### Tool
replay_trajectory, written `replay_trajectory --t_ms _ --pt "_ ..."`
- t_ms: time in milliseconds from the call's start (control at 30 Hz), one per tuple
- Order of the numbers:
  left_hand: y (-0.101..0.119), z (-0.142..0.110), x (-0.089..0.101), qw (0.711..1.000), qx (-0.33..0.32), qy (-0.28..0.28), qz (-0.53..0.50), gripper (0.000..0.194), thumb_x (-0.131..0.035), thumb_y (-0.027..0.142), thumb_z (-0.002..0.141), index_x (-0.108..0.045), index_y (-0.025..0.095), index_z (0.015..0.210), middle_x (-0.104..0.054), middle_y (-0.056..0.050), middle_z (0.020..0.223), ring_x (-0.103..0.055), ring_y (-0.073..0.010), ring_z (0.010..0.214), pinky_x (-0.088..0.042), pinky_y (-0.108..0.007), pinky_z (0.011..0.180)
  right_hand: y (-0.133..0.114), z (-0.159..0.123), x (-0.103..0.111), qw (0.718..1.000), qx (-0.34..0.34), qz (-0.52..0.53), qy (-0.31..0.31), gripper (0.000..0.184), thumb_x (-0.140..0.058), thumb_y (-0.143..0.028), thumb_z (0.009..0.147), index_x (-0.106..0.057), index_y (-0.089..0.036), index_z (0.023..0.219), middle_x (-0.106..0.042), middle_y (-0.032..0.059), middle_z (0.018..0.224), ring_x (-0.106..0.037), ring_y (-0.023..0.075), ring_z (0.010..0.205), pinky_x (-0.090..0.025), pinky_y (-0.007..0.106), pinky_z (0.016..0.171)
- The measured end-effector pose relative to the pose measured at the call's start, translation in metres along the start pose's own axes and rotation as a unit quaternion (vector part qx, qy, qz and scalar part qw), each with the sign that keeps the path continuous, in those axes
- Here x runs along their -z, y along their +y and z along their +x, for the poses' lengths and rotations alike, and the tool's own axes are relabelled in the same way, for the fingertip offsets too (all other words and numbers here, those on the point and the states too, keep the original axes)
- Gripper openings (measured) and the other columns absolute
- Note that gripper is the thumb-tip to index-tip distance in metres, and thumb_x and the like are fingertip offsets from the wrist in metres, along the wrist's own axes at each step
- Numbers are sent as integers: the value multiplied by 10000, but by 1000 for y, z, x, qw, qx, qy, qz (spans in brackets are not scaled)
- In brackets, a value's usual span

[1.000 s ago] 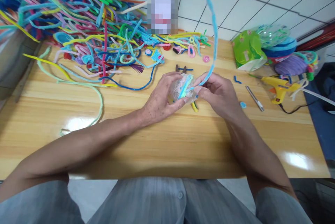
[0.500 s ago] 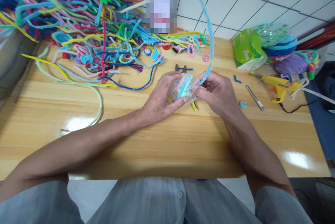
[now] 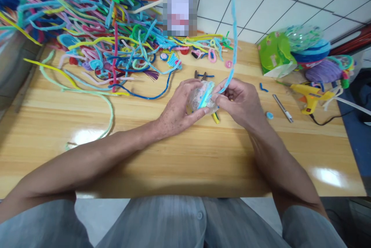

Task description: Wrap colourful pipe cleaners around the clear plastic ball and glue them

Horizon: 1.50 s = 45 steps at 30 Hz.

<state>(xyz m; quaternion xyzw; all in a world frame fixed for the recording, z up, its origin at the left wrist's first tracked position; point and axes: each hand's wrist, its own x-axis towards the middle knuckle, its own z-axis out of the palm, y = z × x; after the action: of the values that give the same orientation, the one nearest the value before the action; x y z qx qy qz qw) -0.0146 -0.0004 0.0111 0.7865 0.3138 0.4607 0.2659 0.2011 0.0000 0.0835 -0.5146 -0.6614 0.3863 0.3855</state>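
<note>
My left hand is wrapped around a small clear plastic ball that has blue and green pipe cleaner wound round it. My right hand pinches a long light-blue pipe cleaner right at the ball; its free end stands almost straight up above my hands. Both hands hover just over the wooden table near its middle.
A big tangle of coloured pipe cleaners covers the table's far left. Small pliers lie behind my hands. To the right lie a metal tool, a yellow glue gun, a green bag and finished coloured balls.
The free end of the light-blue pipe cleaner has swung from a leftward arc to nearly upright. My right hand has shifted slightly toward the ball. The left hand has stayed put.
</note>
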Motion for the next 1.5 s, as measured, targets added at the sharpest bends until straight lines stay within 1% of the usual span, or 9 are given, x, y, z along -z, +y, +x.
replay_trajectory --t_ms 400,600,667,800,1133,1233,1333,1400,1500 --pt "0 1 0 1000 -7 5 -2 600 -742 525 1025 -495 242 1493 -628 -179 1507 -611 -332 1449 -542 -553 1214 -1 1 0 1000 -12 -3 0 91 -788 -203 794 -705 -242 790 -587 -54 647 -468 109 567 -364 292 539" --pt "1 2 3 1000 6 -1 -15 621 -747 554 1019 -500 241 1495 -626 -173 1509 -606 -315 1455 -553 -518 1211 -1 3 1 998 -21 53 0 119 -800 -270 824 -687 -247 793 -640 -38 722 -552 129 646 -452 289 590" --pt "4 3 5 999 22 -5 -27 579 -706 573 1046 -518 239 1480 -632 -167 1509 -615 -305 1448 -556 -501 1208 -1 4 1 998 -20 61 2 136 -790 -278 832 -672 -245 773 -651 -35 728 -559 132 654 -462 291 599" --pt "9 8 9 996 72 -9 -51 445 -617 564 1100 -578 238 1400 -674 -148 1477 -650 -284 1400 -571 -473 1174 -1 3 -2 998 -14 51 18 182 -796 -253 832 -641 -245 737 -611 -46 675 -508 118 600 -415 291 571" --pt "10 20 10 987 132 -12 -90 382 -716 515 1038 -617 224 1265 -722 -132 1419 -703 -282 1334 -601 -444 1089 -1 2 -6 999 -15 33 41 259 -820 -214 831 -606 -243 690 -543 -56 606 -431 115 568 -336 294 540" --pt "9 21 11 985 135 -19 -106 402 -737 534 1024 -609 225 1249 -727 -128 1416 -706 -274 1335 -610 -421 1075 -1 3 -4 998 -26 43 31 241 -827 -236 834 -627 -240 700 -561 -48 634 -459 121 593 -371 295 555" --pt "6 22 11 983 132 -26 -122 424 -738 568 1021 -608 223 1231 -734 -126 1390 -710 -270 1330 -619 -413 1064 1 5 1 996 -32 79 10 136 -832 -297 850 -714 -242 811 -637 -27 736 -551 140 671 -454 299 613" --pt "5 22 11 983 129 -25 -128 422 -735 579 1021 -609 230 1222 -737 -123 1375 -717 -271 1318 -629 -422 1055 3 7 3 993 -33 109 -7 136 -849 -339 841 -759 -246 884 -688 -12 809 -613 158 735 -511 313 668" --pt "3 21 9 983 124 -18 -136 414 -730 585 1022 -605 242 1218 -737 -120 1367 -729 -272 1293 -640 -436 1044 6 8 3 990 -38 136 -10 147 -864 -350 807 -765 -244 829 -722 -3 824 -644 169 756 -547 331 705"
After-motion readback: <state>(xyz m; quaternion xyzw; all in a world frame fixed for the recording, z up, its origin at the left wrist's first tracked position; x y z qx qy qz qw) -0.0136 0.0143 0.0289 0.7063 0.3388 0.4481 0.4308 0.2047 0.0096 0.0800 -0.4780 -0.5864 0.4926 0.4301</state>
